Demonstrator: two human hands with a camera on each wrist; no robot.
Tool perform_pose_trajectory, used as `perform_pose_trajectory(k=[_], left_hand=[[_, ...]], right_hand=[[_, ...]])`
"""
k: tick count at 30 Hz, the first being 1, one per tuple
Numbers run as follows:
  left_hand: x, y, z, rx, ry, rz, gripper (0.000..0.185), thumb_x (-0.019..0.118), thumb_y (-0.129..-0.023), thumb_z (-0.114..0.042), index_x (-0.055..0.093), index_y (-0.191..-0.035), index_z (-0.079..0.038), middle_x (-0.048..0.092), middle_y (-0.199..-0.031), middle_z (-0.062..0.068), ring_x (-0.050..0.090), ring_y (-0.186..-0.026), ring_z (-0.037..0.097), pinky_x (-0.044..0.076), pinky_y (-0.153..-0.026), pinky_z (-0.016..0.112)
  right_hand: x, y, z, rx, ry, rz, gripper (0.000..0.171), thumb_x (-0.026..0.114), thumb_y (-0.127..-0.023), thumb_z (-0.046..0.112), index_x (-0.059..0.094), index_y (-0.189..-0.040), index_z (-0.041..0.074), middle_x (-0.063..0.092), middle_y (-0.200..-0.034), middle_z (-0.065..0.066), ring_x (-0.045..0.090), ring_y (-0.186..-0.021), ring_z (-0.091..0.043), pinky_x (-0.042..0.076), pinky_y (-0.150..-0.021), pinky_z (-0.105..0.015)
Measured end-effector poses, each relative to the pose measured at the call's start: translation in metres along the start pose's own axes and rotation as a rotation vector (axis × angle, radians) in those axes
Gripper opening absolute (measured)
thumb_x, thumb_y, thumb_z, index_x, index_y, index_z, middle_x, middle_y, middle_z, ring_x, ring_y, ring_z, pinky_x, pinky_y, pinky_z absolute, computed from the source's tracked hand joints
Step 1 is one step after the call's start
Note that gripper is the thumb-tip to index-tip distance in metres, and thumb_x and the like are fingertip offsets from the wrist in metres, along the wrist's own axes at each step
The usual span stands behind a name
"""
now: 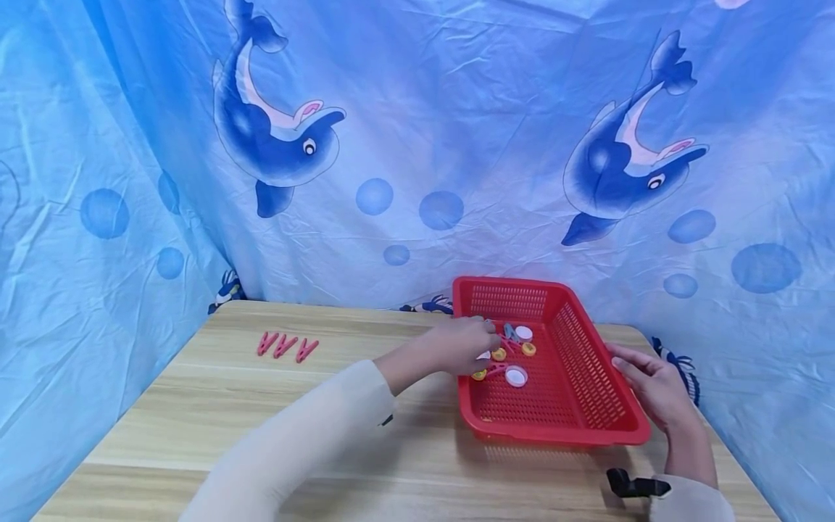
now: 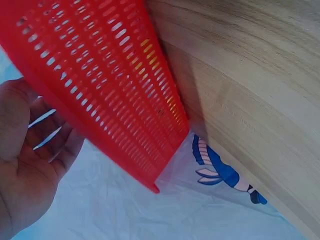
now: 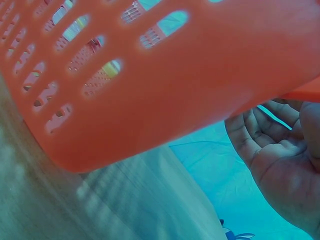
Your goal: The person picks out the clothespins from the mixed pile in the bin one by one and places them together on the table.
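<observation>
Reaching into the red basket [image 1: 561,435] at 4 o'clock on the table [image 1: 261,406].
Left hand [image 1: 459,346] hovers over light, springy clips [image 1: 497,370] (grip unclear; probably best pinched by their handles); right hand [image 1: 652,388] rests slack on the 3 o'clock rim.

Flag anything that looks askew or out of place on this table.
The red basket sits skewed to the table edges, close to the right edge, where the right hand rests against its rim. Three pink clips lie apart on the wood. Nothing spilled or damaged.

Basket [image 1: 587,377] on table [image 1: 261,406] right side; caps [image 1: 517,376] inside basket; three clips [image 1: 285,346] far left on table
</observation>
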State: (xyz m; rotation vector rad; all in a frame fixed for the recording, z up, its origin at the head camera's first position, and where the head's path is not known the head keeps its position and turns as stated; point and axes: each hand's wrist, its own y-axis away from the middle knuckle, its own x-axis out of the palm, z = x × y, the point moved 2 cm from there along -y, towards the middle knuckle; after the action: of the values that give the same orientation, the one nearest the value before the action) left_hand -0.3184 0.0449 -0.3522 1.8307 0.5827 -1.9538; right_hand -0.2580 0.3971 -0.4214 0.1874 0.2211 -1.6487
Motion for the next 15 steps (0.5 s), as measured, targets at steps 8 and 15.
perform_pose_trajectory(k=[8, 15], left_hand=[[0.011, -0.022, 0.003, 0.027, 0.113, 0.102, 0.049, 0.087, -0.082, -0.034, 0.072, -0.128, -0.023, 0.069, -0.123, -0.006, 0.061, -0.113, 0.009, 0.054, -0.098, 0.032], [0.02, -0.04, 0.005, -0.016, 0.156, 0.143, 0.042, 0.088, -0.081, -0.033, 0.072, -0.119, -0.027, 0.066, -0.112, -0.01, 0.055, -0.095, 0.004, 0.054, -0.085, 0.023]], right_hand=[[0.003, -0.003, 0.002, -0.011, 0.028, 0.0, 0.06, 0.065, -0.099, 0.041, 0.053, -0.149, 0.011, 0.065, -0.112, 0.024, 0.07, -0.098, -0.002, 0.06, -0.079, -0.03], [0.002, -0.003, 0.001, 0.037, 0.07, -0.002, 0.065, 0.066, -0.098, 0.046, 0.051, -0.151, 0.013, 0.062, -0.111, 0.027, 0.068, -0.098, 0.001, 0.061, -0.08, -0.032]])
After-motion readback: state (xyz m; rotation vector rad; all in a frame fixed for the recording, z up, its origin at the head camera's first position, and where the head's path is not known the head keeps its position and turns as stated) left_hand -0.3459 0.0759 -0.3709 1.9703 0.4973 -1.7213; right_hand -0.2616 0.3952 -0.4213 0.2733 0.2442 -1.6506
